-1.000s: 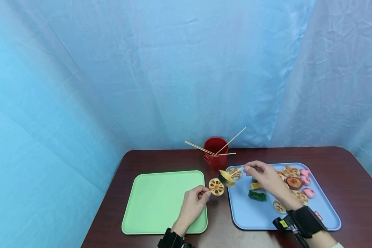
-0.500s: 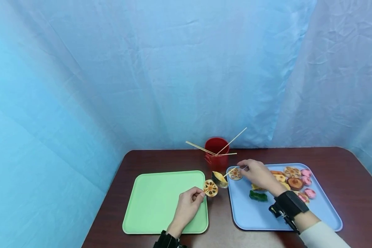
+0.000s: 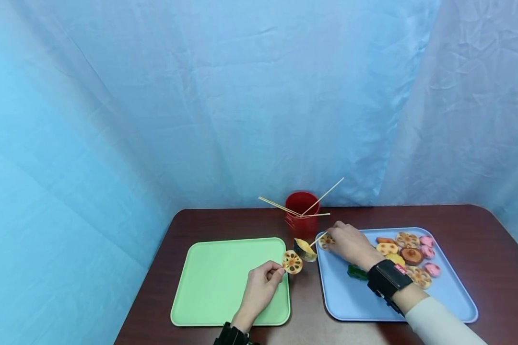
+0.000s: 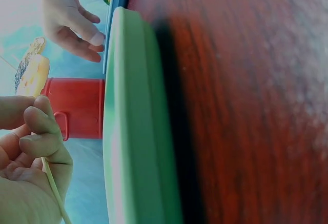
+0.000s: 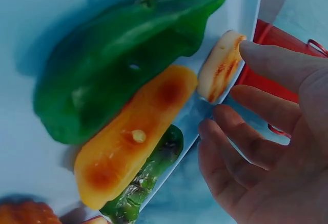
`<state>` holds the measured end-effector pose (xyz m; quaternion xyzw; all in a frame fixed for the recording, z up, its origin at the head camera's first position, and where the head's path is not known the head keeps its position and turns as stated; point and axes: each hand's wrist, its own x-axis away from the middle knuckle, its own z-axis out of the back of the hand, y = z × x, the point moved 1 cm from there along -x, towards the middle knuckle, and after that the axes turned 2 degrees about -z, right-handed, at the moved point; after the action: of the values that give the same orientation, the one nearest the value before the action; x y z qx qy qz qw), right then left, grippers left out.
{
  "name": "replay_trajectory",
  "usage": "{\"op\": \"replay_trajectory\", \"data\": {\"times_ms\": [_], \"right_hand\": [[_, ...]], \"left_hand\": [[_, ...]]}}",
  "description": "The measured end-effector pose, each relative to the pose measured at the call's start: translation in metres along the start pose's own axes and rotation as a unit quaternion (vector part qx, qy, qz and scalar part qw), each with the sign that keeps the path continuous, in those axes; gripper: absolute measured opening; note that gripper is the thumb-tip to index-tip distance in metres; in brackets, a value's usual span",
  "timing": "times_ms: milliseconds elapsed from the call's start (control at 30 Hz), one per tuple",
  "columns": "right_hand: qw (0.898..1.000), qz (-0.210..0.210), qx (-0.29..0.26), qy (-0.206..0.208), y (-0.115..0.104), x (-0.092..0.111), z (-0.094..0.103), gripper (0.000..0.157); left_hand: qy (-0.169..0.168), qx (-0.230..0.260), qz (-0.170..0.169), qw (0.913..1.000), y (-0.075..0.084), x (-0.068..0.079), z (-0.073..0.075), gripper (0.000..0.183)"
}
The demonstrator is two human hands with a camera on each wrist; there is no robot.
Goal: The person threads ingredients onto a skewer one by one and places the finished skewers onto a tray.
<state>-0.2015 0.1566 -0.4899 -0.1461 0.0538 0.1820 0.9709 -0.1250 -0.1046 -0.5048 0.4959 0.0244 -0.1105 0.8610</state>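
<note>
L hand (image 3: pixel 259 287) w/ loaded skewer (image 3: pixel 318 239), R hand (image 3: pixel 354 245) at blue tray's (image 3: pixel 349 304) far-left corner.
L fingers curled, pinching the skewer, a lotus slice (image 3: pixel 292 262) and dark-rinded yellow wedge (image 3: pixel 305 249) threaded on, above the desk (image 3: pixel 302 306) btwn green tray's (image 3: pixel 216 282) right edge and blue tray's left edge. R fingers parted, gripping nothing, tips by a 2nd lotus slice (image 3: pixel 325 242); contact, can't tell. Red cup (image 3: pixel 297 228) w/ sticks (image 3: pixel 323 195) nr desk's far edge.
</note>
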Motion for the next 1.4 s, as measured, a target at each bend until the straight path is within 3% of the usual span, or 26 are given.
{"op": "replay_trajectory", "data": {"times_ms": [133,400,700,1100,1400], "right_hand": [[1.000,0.006,0.022,-0.002,-0.001,0.000,-0.003,0.017],[0.999,-0.003,0.035,0.007,-0.002,0.002,-0.001,0.031],[1.000,-0.011,-0.017,0.011,0.000,0.003,-0.001,0.035],[0.992,-0.081,-0.098,-0.020,0.006,0.006,0.000,0.026],[0.988,-0.087,-0.116,0.047,0.009,0.022,0.008,0.021]], "left_hand": [[-0.003,0.000,0.002,1.0000,0.001,0.000,0.000,0.014],[-0.003,0.001,0.003,1.0000,0.000,-0.001,-0.002,0.013],[-0.001,-0.002,-0.003,1.0000,0.000,-0.001,-0.002,0.013],[0.002,-0.008,-0.003,1.0000,-0.001,-0.001,-0.003,0.014],[0.003,-0.006,0.000,1.0000,-0.002,-0.002,-0.005,0.013]]}}
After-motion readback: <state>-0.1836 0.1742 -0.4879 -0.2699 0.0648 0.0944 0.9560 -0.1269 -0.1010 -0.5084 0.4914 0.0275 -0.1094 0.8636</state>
